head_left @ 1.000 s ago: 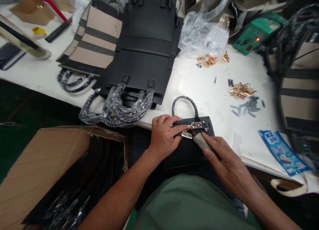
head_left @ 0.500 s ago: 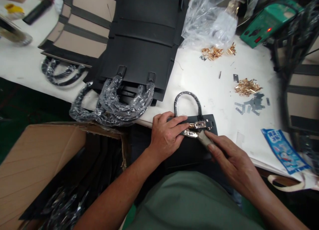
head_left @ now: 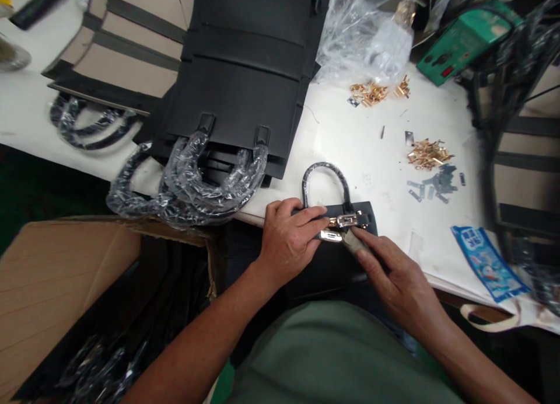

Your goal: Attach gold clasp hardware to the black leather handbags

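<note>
Over the last second my view slides down and to the left across the table (head_left: 371, 159), so the stack of black bag panels (head_left: 245, 89) fills more of the top of my sight. My 2 hands hardly shift on the work, though; the clasp sits in the same spot under them. I judge that I am in the middle of one fine step on the metal fitting, not changing pieces.

The small black bag piece (head_left: 332, 240) lies at the near edge of the table, its wrapped handle loop (head_left: 324, 179) arching away from me. My left hand (head_left: 289, 240) lies flat over the piece's left part, fingers (head_left: 311, 212) stretched out rather than curled, their tips touching the gold clasp (head_left: 347, 220) and pinning it down.

My right hand (head_left: 394, 275) is closed around a tool with a pale grip (head_left: 354, 241), thumb and forefinger pinching it, its tip set against the clasp just beside my left fingertips.

Loose gold fittings (head_left: 426, 154) and small grey plates (head_left: 437, 182) lie well apart to the right.
</note>
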{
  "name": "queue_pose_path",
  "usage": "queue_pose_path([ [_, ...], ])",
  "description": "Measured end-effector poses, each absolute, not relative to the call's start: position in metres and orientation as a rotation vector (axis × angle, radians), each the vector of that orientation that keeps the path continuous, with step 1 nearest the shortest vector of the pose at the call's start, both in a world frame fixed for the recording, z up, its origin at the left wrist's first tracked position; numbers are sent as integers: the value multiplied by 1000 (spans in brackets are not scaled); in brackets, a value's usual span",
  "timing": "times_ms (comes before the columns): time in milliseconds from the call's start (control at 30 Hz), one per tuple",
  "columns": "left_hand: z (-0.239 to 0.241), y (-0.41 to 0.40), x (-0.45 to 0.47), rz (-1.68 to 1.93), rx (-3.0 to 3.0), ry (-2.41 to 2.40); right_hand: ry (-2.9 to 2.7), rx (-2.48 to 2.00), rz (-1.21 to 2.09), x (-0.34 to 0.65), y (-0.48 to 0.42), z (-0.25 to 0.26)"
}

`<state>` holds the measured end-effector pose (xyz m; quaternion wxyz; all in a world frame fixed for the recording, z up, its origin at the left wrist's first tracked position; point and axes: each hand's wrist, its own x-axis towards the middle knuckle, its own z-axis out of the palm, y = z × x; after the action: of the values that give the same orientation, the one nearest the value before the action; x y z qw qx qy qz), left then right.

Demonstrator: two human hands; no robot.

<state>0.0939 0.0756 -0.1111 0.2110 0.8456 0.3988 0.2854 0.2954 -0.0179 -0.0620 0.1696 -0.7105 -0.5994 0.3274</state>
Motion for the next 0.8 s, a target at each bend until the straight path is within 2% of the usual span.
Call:
queue_pose_path([
  [100,-110,76,95,812,2368,1109,-1632,-2034,980,297,-18,-60],
  [267,-107,78,96,817,2447,1063,-1194,-2036,1369,314,-18,-53],
  [367,-106,79,96,811,2490,1023,-1055,-1935,1475,317,-12,-50],
  [633,-110,81,95,847,2511,864,-761,-1837,1242,299,-5,-62],
  [800,-115,82,95,866,2493,852,-779,-1868,1284,312,-8,-59],
])
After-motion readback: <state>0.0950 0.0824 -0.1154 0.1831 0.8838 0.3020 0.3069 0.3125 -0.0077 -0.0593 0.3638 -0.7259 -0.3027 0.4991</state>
